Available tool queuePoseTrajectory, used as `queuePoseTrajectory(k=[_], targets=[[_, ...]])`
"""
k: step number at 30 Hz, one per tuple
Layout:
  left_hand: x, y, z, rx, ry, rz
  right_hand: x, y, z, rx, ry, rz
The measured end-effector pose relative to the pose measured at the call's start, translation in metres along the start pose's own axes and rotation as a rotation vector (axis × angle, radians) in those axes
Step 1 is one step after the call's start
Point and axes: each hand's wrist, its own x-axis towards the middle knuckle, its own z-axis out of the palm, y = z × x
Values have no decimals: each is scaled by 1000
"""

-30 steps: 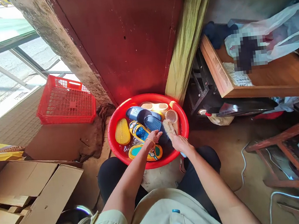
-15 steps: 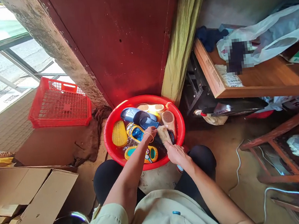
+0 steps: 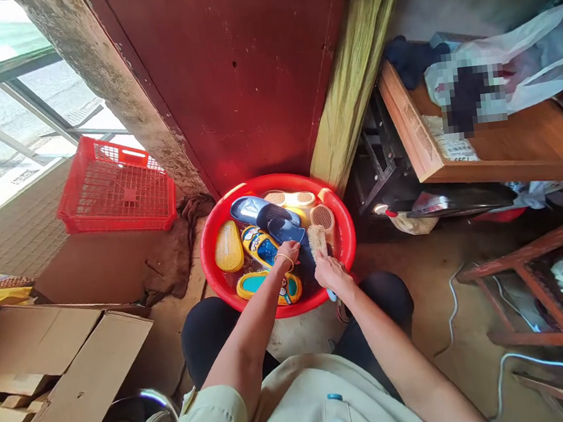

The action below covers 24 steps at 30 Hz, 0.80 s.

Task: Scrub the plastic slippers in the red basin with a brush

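A red basin (image 3: pixel 207 252) stands between my knees, holding water and several slippers. My right hand (image 3: pixel 332 274) is closed round the handle of a scrub brush (image 3: pixel 317 239), whose pale bristles are over the basin's right side. Beside it, my left hand (image 3: pixel 289 254) is closed at the near end of a blue slipper (image 3: pixel 283 224); its fingertips are partly hidden. Close to that hand are a yellow-and-blue slipper (image 3: pixel 260 245) and a yellow-and-green slipper (image 3: pixel 256 285). A yellow sole (image 3: pixel 228 247) lies at the left, and a beige sole (image 3: pixel 322 218) at the right.
A red plastic crate (image 3: pixel 118 188) is left of the basin, near a dark cloth (image 3: pixel 174 269). Cardboard boxes (image 3: pixel 38 344) fill the lower left. A red door (image 3: pixel 235 108) rises behind the basin. To the right are a wooden table (image 3: pixel 521 145), a wooden stool (image 3: pixel 530 279) and a cable (image 3: pixel 455 307).
My right hand has moved the brush slightly right, away from my left hand, and the bristles now point more upright. The whole view has shifted a little.
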Motion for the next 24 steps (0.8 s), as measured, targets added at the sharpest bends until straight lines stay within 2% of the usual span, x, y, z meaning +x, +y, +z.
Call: queuePoseTrajectory(k=[3,5,10,13,19,22,24], targets=[[6,1,5,-18,12,-27,-34,-5,18,-48,-79,-78],[8,1,6,-19,16,-37,-44,-4,21,-67,-108,-98],[4,0,3,21,19,-29,-24,16,-5,-82,-68,-19],[1,1,1,36,20,-28,-17,22,-13,-71,-102,-14],[-4,5,0,-3,-1,-17,-45,31,-10,30,-182,-193],[-13,6,-2,8,-29,38,-53,53,-25,103,-176,-242],[-21,7,-3,49,-50,128,-52,72,-38,142,-122,-195]])
